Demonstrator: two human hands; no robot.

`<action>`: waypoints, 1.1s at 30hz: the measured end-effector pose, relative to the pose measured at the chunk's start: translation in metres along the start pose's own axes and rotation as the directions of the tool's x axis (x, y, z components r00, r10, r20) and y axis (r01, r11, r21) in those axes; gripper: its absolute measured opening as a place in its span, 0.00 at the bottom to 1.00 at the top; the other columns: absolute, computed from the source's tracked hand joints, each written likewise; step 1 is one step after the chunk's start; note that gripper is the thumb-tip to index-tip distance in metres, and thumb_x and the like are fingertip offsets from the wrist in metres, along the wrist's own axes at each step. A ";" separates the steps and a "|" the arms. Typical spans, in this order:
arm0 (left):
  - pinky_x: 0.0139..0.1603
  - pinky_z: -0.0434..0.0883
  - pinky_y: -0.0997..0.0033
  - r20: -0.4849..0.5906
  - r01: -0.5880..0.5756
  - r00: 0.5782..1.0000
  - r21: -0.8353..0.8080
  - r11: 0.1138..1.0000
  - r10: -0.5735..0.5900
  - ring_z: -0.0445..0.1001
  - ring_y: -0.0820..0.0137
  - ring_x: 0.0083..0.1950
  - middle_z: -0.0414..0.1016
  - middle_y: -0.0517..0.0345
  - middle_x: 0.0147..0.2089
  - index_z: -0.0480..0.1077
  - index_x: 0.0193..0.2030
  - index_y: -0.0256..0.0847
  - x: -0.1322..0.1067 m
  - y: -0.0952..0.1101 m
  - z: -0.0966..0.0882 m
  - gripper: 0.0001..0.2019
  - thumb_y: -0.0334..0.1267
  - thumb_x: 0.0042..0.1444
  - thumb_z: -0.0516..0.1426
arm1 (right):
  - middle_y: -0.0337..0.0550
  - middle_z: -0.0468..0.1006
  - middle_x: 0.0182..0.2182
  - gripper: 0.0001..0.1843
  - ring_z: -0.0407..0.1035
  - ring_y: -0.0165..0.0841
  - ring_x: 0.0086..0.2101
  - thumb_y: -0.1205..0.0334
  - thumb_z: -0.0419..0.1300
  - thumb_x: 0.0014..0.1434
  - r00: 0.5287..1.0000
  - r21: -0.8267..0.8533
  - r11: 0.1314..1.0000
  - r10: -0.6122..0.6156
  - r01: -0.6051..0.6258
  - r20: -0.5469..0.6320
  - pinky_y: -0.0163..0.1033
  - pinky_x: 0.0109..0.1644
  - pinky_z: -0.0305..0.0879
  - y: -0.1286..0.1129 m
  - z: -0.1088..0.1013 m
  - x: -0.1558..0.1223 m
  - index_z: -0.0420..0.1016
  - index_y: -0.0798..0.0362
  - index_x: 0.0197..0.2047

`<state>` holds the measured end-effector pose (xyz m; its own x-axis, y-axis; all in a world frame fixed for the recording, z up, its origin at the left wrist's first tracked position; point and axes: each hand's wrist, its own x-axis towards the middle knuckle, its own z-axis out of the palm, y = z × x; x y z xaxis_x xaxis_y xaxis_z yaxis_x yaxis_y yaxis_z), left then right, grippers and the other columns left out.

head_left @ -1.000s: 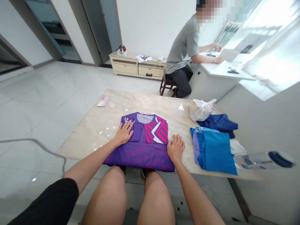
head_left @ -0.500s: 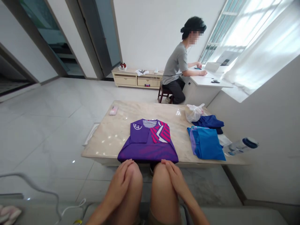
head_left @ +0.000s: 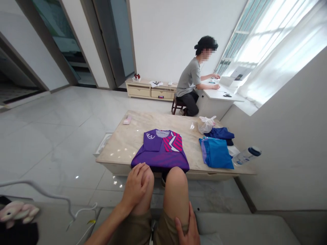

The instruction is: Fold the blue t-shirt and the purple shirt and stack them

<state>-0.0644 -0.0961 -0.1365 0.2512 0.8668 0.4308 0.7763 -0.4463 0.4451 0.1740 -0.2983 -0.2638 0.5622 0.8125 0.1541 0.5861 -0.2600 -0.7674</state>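
A purple shirt (head_left: 158, 156) with a pink-striped sleeve lies on the low marble-topped table (head_left: 114, 136), its sleeves laid inward over the body. My left hand (head_left: 136, 185) rests on my left knee, fingers stretched out over the kneecap, just short of the shirt's near edge. Down on my right thigh, close to the seat, my right hand (head_left: 187, 226) lies with thumb and fingers apart around the leg. Neither hand holds anything. At the table's right side is a stack of folded blue clothes (head_left: 219, 153).
Behind the stack are a dark blue garment (head_left: 221, 132) and a white plastic bag (head_left: 205, 125); a clear bottle (head_left: 246, 156) stands to its right. A pink item (head_left: 127, 119) lies far left on the table. Beyond, a person (head_left: 191, 78) sits at a white desk (head_left: 217, 93).
My right hand has slid back from the right knee to the thigh. My left hand stays on its knee. The view has shifted slightly; the shirt lies as before.
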 end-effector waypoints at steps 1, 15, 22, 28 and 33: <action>0.74 0.73 0.46 -0.007 -0.003 1.000 0.000 1.000 0.003 0.75 0.54 0.71 0.78 0.49 0.69 0.76 0.68 0.46 -0.002 0.001 0.000 0.21 0.41 0.73 0.54 | 0.61 0.68 0.74 0.49 0.67 0.59 0.70 0.29 0.55 0.72 0.998 0.036 0.998 0.044 -0.046 0.044 0.64 0.71 0.70 -0.005 -0.003 0.003 0.55 0.54 0.82; 0.77 0.68 0.41 -0.004 0.046 0.999 0.038 0.998 -0.046 0.67 0.49 0.78 0.69 0.41 0.77 0.68 0.75 0.42 -0.025 -0.004 -0.018 0.27 0.43 0.72 0.55 | 0.67 0.47 0.81 0.53 0.48 0.57 0.78 0.37 0.57 0.74 0.936 -0.075 0.937 -0.330 0.340 0.122 0.66 0.77 0.60 -0.097 -0.001 0.067 0.39 0.58 0.86; 0.74 0.72 0.44 0.008 0.094 0.996 -0.046 0.994 -0.094 0.74 0.52 0.71 0.74 0.45 0.72 0.71 0.71 0.45 -0.015 -0.022 -0.027 0.24 0.45 0.72 0.54 | 0.63 0.53 0.80 0.51 0.58 0.59 0.74 0.40 0.59 0.74 0.941 -0.129 0.932 -0.335 0.338 0.045 0.66 0.72 0.66 -0.102 -0.004 0.067 0.38 0.50 0.86; 0.71 0.75 0.44 0.020 0.064 0.998 -0.049 0.997 -0.063 0.74 0.52 0.70 0.75 0.49 0.71 0.71 0.72 0.52 -0.014 -0.020 -0.020 0.24 0.45 0.71 0.56 | 0.60 0.58 0.78 0.50 0.65 0.64 0.70 0.39 0.59 0.73 0.955 -0.122 0.948 -0.298 0.296 -0.003 0.71 0.66 0.72 -0.078 0.004 0.068 0.42 0.45 0.86; 0.73 0.73 0.39 0.076 0.219 0.975 -0.141 0.965 -0.210 0.72 0.51 0.72 0.76 0.50 0.69 0.76 0.66 0.56 -0.003 -0.016 -0.011 0.19 0.47 0.72 0.55 | 0.48 0.52 0.82 0.45 0.60 0.59 0.74 0.41 0.56 0.75 0.951 0.018 0.969 -0.245 0.246 0.187 0.66 0.70 0.72 -0.062 -0.012 0.074 0.42 0.38 0.87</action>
<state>-0.0838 -0.0939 -0.1356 0.1264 0.9555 0.2667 0.7227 -0.2728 0.6350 0.1864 -0.2279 -0.1971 0.2817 0.9344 0.2181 0.6960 -0.0426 -0.7167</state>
